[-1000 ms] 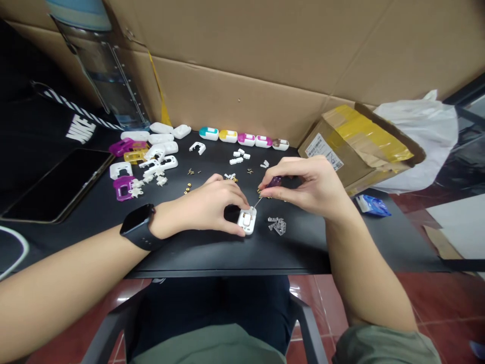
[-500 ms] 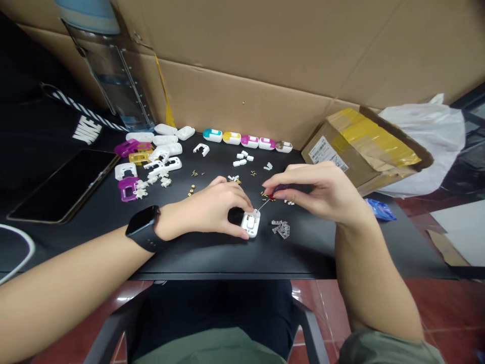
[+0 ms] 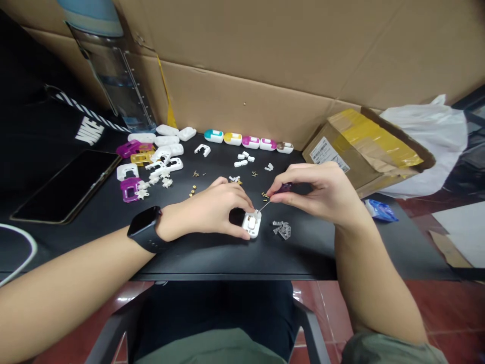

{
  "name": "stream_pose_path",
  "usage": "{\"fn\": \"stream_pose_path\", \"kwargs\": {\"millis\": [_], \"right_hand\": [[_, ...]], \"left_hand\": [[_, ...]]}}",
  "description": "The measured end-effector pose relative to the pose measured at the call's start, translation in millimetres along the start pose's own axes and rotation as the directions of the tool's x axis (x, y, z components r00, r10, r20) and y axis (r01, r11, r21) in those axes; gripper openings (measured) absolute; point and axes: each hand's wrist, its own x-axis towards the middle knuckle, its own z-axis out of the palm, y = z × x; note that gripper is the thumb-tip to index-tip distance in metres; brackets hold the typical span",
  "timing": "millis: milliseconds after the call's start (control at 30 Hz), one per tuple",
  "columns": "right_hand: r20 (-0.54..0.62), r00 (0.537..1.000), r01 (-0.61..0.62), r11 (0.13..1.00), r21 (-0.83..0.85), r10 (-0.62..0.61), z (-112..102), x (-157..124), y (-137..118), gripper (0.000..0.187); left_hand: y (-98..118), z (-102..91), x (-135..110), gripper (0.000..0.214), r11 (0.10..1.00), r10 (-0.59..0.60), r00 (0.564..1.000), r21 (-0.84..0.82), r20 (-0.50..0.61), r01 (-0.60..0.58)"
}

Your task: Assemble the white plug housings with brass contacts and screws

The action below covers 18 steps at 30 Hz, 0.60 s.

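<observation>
Along the left edge of the worktop [image 3: 212, 260] lies a tablet [image 3: 64, 187], with plastic shells [image 3: 167, 140] grouped toward the back left corner, probably to leave the front free. The left hand [image 3: 224, 205] pinches a white case [image 3: 251, 223] near the middle of the front edge, its grip spanning the case from thumb to forefinger, seemingly to keep it steady. Clear pieces [image 3: 282, 230] lie just right of it, perhaps for easy reach. The right hand [image 3: 320, 191] pinches a screwdriver [image 3: 283, 187] between thumb and fingertips, likely for fine control, slanting its tip to the case's back right corner; contact cannot be told.
</observation>
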Motion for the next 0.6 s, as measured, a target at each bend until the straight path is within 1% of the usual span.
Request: {"fn": "stream_pose_path", "kwargs": {"millis": [100,200,233,267,333,400,433,500,567,600], "right_hand": [[-0.026,0.999,-0.023,0.999,-0.028,0.023,3.2,0.1,-1.2,0.017],[-0.003,1.0,-0.02,1.0,0.007,0.02,5.1,-0.7,2.6,0.015],[-0.017,1.0,-0.026,0.999,0.029,0.026,5.2,-1.2,5.1,0.015],[-0.049,0.998,-0.041,0.998,0.05,0.043,4.8,-1.9,8.2,0.016],[-0.167,0.979,-0.107,0.992,0.072,0.118,1.9,-3.3,15.7,0.021],[-0.285,0.936,-0.204,0.978,0.038,0.206,-4.0,-4.7,24.6,0.026],[-0.319,0.918,-0.25,0.968,-0.009,0.234,-7.7,-5.3,29.5,0.027],[-0.312,0.905,-0.348,0.925,-0.156,0.288,-15.3,-6.2,40.1,0.024],[-0.22,0.91,-0.405,0.866,-0.292,0.352,-21.1,-6.9,51.1,0.019],[-0.164,0.905,-0.426,0.84,-0.335,0.393,-22.8,-7.4,56.5,0.017]], "left_hand": [[1.8,-1.6,-0.1,0.046,1.0,-0.009,1.0,-0.001,0.013,0.009],[3.2,-4.0,-0.4,0.047,1.0,-0.016,0.999,0.004,0.031,0.016],[3.4,-4.9,-0.6,0.047,1.0,-0.016,0.999,0.009,0.038,0.015],[3.5,-5.8,-1.0,0.046,1.0,-0.012,0.999,0.015,0.045,0.011],[4.1,-7.8,-2.1,0.045,1.0,-0.002,0.998,0.026,0.058,0.0],[5.5,-9.7,-3.8,0.041,0.999,0.015,0.998,0.028,0.066,-0.017],[6.5,-10.6,-4.9,0.04,0.999,0.028,0.997,0.027,0.069,-0.03],[8.8,-11.7,-7.2,0.043,0.998,0.057,0.995,0.025,0.086,-0.059],[10.7,-11.9,-9.3,0.047,0.996,0.087,0.992,0.021,0.097,-0.089],[11.2,-11.9,-10.1,0.046,0.995,0.094,0.991,0.02,0.093,-0.096]]}}
